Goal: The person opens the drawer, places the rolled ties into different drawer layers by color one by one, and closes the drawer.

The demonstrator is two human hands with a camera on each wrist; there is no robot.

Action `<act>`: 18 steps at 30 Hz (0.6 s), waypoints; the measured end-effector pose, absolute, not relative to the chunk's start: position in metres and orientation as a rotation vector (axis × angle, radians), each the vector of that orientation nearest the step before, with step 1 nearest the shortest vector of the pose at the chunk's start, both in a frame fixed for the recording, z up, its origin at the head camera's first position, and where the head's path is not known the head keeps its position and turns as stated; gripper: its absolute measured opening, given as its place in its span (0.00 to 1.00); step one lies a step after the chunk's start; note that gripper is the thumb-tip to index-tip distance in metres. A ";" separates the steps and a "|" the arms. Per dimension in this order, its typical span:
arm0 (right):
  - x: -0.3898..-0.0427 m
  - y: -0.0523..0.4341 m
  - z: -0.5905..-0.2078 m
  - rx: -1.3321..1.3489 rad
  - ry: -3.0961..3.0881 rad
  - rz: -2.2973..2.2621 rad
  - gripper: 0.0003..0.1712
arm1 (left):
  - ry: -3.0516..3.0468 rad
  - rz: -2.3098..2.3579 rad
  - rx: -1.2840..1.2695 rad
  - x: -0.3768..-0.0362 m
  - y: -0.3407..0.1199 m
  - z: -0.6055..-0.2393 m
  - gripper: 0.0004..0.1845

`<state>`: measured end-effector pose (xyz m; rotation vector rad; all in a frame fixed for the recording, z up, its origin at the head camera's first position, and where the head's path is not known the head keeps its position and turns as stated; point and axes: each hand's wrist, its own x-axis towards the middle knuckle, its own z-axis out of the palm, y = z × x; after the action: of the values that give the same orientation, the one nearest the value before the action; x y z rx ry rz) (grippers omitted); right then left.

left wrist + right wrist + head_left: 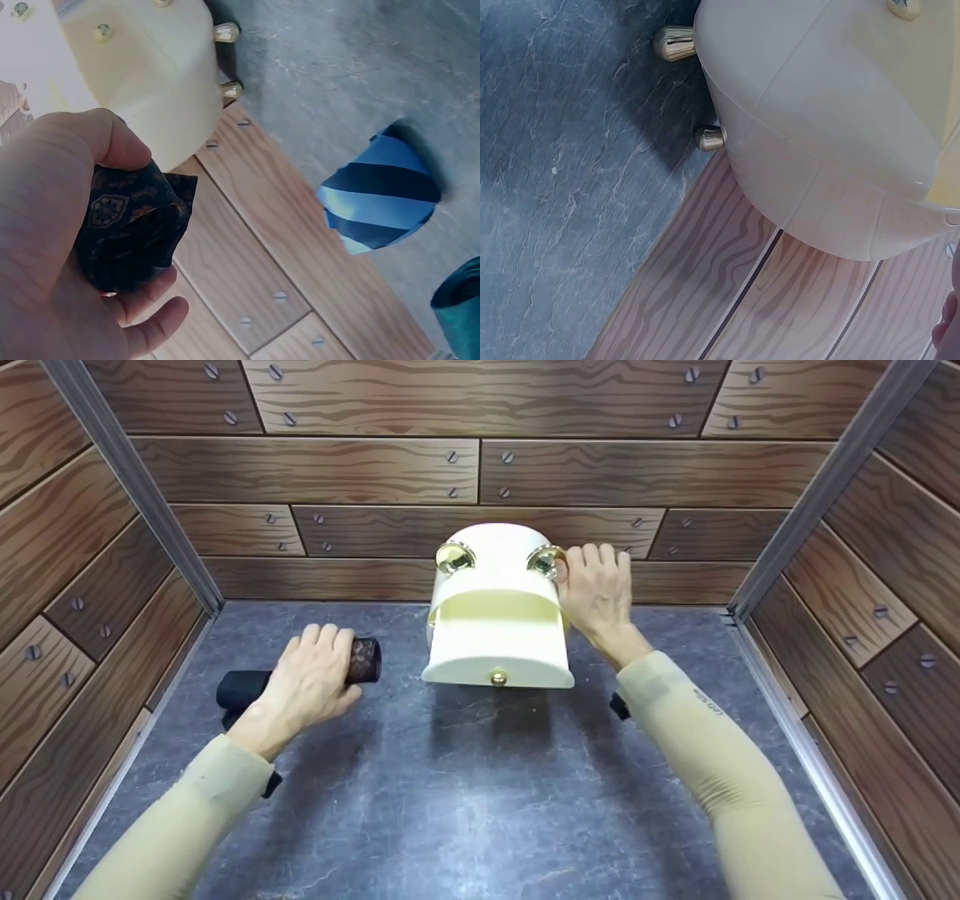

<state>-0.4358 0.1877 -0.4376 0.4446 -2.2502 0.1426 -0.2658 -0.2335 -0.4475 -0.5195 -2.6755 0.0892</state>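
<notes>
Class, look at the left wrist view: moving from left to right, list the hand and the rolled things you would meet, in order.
Left hand, dark patterned roll, striped blue roll, teal roll at the right edge.

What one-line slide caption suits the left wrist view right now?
Left hand holding a dark, floral-patterned fabric roll, with a blue-striped fabric roll and a cream, gold-knobbed rounded box in view.
</notes>
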 end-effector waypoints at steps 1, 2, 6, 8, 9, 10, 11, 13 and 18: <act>-0.436 0.188 -0.438 0.445 -2.249 0.144 0.27 | -2.676 0.091 -0.521 -0.266 -0.232 -0.446 0.40; -0.436 0.188 -0.438 0.444 -2.250 0.145 0.27 | -2.675 0.090 -0.522 -0.267 -0.231 -0.445 0.40; -0.435 0.187 -0.437 0.446 -2.254 0.152 0.27 | -2.680 0.077 -0.514 -0.269 -0.227 -0.440 0.41; -0.435 0.187 -0.437 0.445 -2.258 0.150 0.27 | -2.678 0.074 -0.504 -0.271 -0.225 -0.436 0.42; -0.435 0.187 -0.437 0.443 -2.258 0.151 0.27 | -2.677 0.075 -0.500 -0.272 -0.224 -0.435 0.42; -0.435 0.187 -0.437 0.442 -2.259 0.149 0.27 | -2.673 0.077 -0.497 -0.272 -0.223 -0.433 0.42; -0.435 0.187 -0.436 0.440 -2.260 0.146 0.27 | -2.669 0.079 -0.494 -0.274 -0.223 -0.431 0.42; -0.435 0.187 -0.436 0.437 -2.261 0.143 0.27 | -2.660 0.081 -0.490 -0.276 -0.220 -0.427 0.42; -0.436 0.187 -0.437 0.443 -2.253 0.145 0.27 | -2.639 0.069 -0.483 -0.280 -0.213 -0.420 0.42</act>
<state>-0.4360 0.1871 -0.4368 0.4426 -2.2526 0.1451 -0.2797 -0.2130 -0.4196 -0.4832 -2.6391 0.0687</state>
